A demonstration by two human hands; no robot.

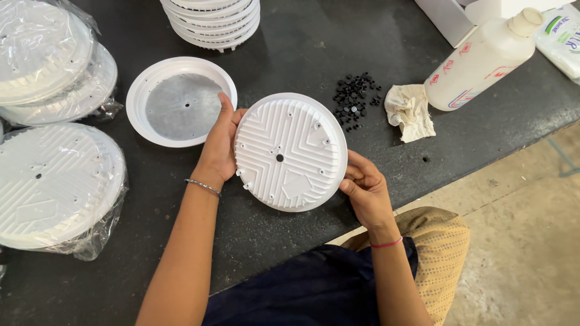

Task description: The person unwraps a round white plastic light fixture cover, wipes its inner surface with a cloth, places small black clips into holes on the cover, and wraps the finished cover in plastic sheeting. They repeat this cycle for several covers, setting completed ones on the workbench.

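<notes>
Both my hands hold one round white ribbed disc (290,151) with a small black hole at its centre, just above the dark table (338,42). My left hand (219,145) grips its left edge. My right hand (362,184) grips its lower right edge. Just left of the left hand lies a white dish-shaped housing (180,101) with a grey metal floor, open side up. A small heap of black plugs (353,101) lies to the upper right of the disc.
A stack of white discs (212,21) stands at the back. Plastic-wrapped discs (51,184) (45,54) lie at the left. A crumpled cloth (411,111), a white squeeze bottle (480,60) and a white box (447,18) are at the right. The table edge runs diagonally at lower right.
</notes>
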